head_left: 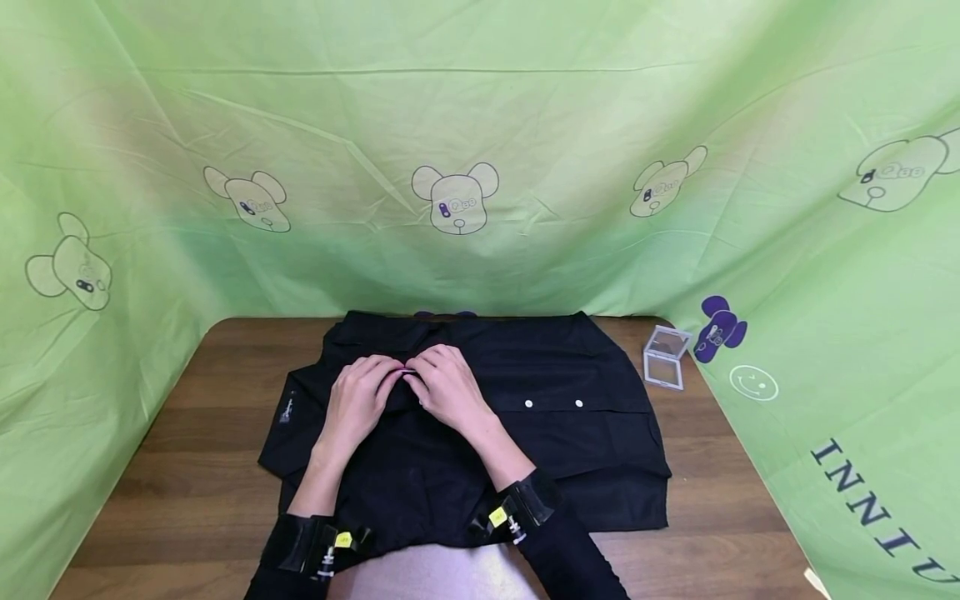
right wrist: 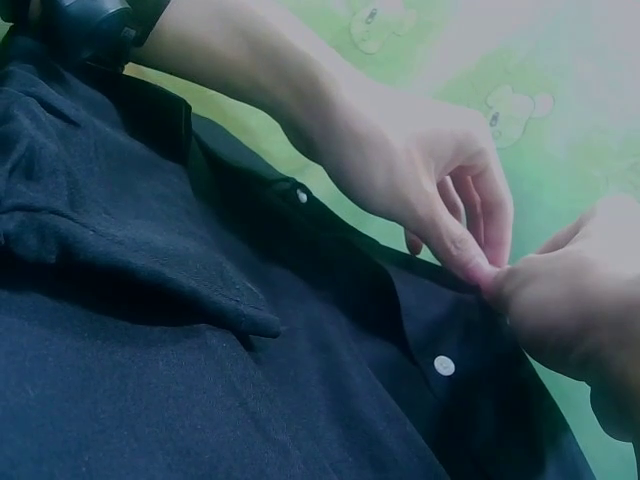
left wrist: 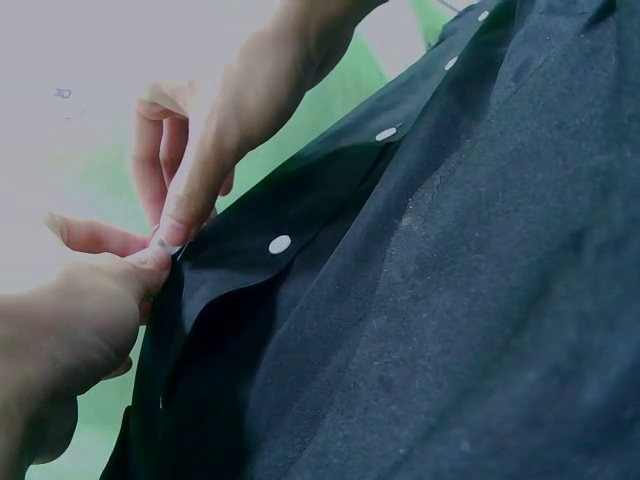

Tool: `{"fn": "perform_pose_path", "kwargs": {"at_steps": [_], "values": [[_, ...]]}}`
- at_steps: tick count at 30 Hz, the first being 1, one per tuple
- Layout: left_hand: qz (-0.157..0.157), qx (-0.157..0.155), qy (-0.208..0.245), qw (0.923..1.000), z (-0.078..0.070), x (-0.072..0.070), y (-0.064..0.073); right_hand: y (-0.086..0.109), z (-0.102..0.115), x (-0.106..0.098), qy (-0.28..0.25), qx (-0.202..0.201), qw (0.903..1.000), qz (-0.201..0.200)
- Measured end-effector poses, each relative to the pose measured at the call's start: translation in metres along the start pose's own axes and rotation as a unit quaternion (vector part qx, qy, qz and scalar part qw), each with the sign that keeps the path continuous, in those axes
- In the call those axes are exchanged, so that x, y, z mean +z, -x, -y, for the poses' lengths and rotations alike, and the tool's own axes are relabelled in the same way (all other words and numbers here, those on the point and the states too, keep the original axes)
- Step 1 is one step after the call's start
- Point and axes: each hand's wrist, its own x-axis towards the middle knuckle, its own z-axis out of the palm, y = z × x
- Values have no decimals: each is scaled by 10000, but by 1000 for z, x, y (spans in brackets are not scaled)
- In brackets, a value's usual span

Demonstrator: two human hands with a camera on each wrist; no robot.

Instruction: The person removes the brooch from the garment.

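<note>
A black button-up shirt lies spread on the table. My left hand and right hand meet at its front edge, pinching the cloth between thumbs and fingertips. A small pale bit, perhaps a button, shows between them but is mostly hidden. In the left wrist view a white button sits on the front strip beside the right hand, with others in line beyond. The right wrist view has the left hand touching the right, another button below, and the collar at left.
The wooden table extends around the shirt. A small open clear case stands at its right rear. Green printed cloth hangs behind and along both sides.
</note>
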Motion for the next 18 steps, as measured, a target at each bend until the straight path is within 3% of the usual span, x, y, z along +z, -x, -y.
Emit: {"fn": "perform_pose_path", "kwargs": {"at_steps": [18], "values": [[173,33,450,9988,2,-1,-1,0,-1,1,41,-138,9997,-190]]}}
